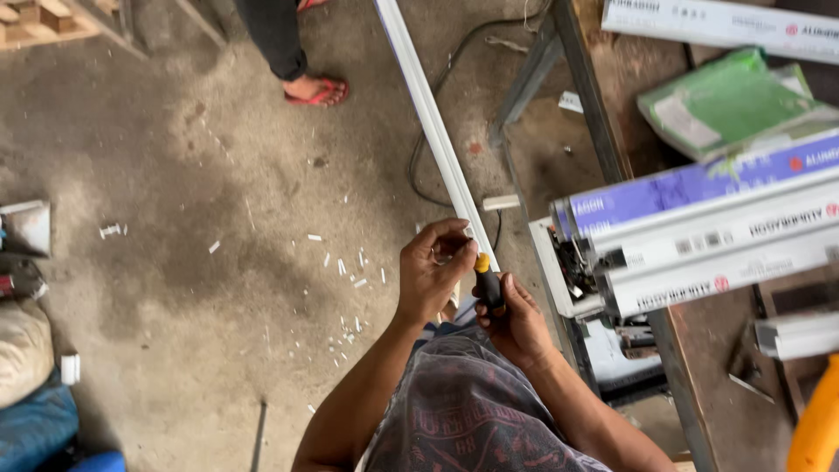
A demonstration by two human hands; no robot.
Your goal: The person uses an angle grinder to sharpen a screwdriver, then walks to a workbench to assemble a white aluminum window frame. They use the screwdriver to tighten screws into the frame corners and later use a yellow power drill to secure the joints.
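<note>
A long white profile strip runs from the top of the view down to my hands. My left hand grips its near end, fingers curled around it. My right hand holds a screwdriver with a black handle and yellow cap, its handle end pointing up beside the strip. The screwdriver's tip is hidden behind my hand. Both hands are close together above my patterned shirt.
White-wrapped aluminium profiles lie stacked on a metal-framed workbench at right, with a green packet. Another person's foot in a red sandal stands on the concrete floor, littered with white chips. A black cable lies nearby.
</note>
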